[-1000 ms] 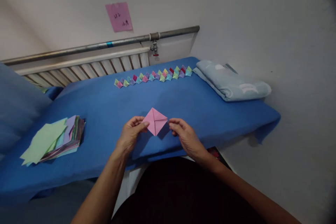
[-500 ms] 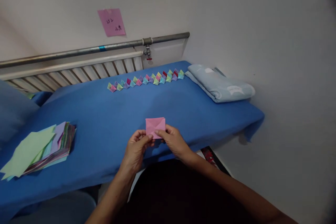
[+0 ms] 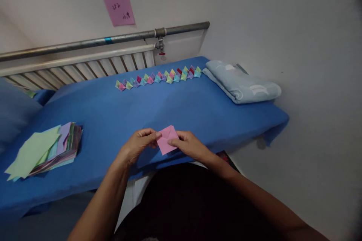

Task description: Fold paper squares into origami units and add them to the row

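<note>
The pink folded paper (image 3: pixel 165 144), level a moment ago, now tilts above the blue cloth (image 3: pixel 107 115) near its front edge, left hand (image 3: pixel 141 140) pinching its left corner, right hand (image 3: pixel 190 144) closed thumb-to-fingers on its right side (folding seemingly remains unfinished).

Left hand (image 3: pixel 141 141) pinches, thumb (image 3: pixel 154 135) uppermost; just beside it, the right hand (image 3: pixel 190 145) pinches likewise, its half-hidden fingers (image 3: pixel 183 133) probably curled beneath.

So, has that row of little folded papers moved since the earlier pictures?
No. Judged against the radiator valve, the row of folded papers lies in the same place, its right end beside the blanket; the whole view has shifted.
</note>
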The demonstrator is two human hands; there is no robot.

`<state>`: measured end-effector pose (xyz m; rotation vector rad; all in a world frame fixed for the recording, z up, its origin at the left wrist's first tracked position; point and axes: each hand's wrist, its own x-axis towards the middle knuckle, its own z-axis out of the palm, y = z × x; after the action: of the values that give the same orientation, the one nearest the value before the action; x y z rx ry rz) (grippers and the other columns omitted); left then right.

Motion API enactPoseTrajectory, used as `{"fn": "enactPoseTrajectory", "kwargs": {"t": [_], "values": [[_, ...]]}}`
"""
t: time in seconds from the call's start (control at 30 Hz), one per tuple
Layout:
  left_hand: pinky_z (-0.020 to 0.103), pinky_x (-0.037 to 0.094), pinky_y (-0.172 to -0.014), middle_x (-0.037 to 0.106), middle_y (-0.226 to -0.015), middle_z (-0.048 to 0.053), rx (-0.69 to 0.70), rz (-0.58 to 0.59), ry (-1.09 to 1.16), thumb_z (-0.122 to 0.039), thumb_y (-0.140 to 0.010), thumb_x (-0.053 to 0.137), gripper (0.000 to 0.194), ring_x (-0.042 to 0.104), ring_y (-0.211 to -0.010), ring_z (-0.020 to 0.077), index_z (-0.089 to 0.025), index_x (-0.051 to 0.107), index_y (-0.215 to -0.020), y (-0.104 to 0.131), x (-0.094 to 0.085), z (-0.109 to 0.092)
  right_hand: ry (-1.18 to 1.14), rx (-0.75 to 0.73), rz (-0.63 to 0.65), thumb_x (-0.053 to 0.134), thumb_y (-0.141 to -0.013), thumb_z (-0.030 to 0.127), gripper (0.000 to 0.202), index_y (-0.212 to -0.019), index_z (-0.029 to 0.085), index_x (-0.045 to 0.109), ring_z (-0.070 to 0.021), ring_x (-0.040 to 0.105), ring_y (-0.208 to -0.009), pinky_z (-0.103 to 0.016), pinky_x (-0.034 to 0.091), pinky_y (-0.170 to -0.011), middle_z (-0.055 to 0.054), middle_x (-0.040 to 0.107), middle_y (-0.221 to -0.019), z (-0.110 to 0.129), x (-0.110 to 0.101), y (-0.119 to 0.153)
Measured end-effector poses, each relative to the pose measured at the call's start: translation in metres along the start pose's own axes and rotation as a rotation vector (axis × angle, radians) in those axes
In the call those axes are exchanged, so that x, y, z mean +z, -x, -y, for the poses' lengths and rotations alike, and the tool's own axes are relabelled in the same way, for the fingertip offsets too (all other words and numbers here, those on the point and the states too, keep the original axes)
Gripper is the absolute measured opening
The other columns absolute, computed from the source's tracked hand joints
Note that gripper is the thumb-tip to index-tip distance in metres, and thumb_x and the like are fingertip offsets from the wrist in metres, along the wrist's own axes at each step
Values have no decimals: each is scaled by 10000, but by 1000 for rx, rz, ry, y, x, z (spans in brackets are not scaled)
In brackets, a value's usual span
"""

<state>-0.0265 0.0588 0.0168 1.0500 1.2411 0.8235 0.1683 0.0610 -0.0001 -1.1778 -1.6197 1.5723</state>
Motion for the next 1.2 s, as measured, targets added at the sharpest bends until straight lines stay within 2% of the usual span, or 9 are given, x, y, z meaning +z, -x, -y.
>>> {"fn": "enactPoseTrajectory", "kwargs": {"t": [0.1, 0.17, 0.43, 0.7, 0.9, 1.0, 1.2], "values": [[246, 445, -627, 628, -661, 6, -34, 90, 40, -426, -657, 787, 275, 546, -605, 105, -168, 695, -673, -3, -4, 1, 33, -3, 50, 544, -748, 249, 113, -732, 163, 617, -103, 420, -614, -243, 322, -592, 19, 519, -662, 0, -2, 0], [241, 440, -613, 619, -657, -2, -38, 106, 91, -421, -653, 792, 275, 539, -598, 100, -167, 689, -679, -5, -4, 2, 47, -11, 73, 547, -738, 256, 113, -724, 163, 609, -102, 411, -610, -242, 313, -585, 21, 510, -655, -1, -3, 0], [212, 369, -540, 570, -584, -24, -9, 39, 88, -375, -641, 797, 245, 481, -529, 77, -169, 664, -629, -2, 1, 0, 25, -37, 108, 559, -729, 280, 124, -727, 169, 614, -104, 404, -607, -247, 294, -575, 24, 500, -656, -2, -4, 3], [226, 378, -555, 592, -600, -6, -7, 45, 63, -339, -584, 816, 225, 492, -538, 95, -168, 681, -641, -2, 1, -3, 40, -54, 113, 564, -727, 282, 115, -706, 173, 595, -102, 385, -598, -242, 283, -560, 30, 469, -635, -2, -4, 2], [204, 382, -589, 598, -677, -25, 69, 18, 59, -372, -674, 775, 227, 506, -592, 77, -176, 679, -739, 2, 4, -7, 26, -44, 112, 549, -736, 280, 116, -717, 172, 585, -101, 388, -597, -242, 286, -568, 32, 462, -643, -2, -3, 3], [218, 420, -630, 625, -693, -16, 106, 29, 30, -306, -635, 801, 204, 540, -629, 91, -171, 673, -722, 6, 9, -10, 28, -53, 107, 555, -751, 292, 130, -738, 169, 597, -101, 399, -604, -243, 297, -578, 30, 479, -658, -6, -2, 2], [216, 416, -577, 612, -621, -31, 152, -34, 11, -243, -595, 802, 185, 530, -576, 90, -178, 641, -660, 9, 15, -11, 18, -65, 95, 556, -773, 314, 160, -740, 167, 610, -108, 408, -619, -244, 313, -589, 22, 495, -658, -5, -1, 1]]}}
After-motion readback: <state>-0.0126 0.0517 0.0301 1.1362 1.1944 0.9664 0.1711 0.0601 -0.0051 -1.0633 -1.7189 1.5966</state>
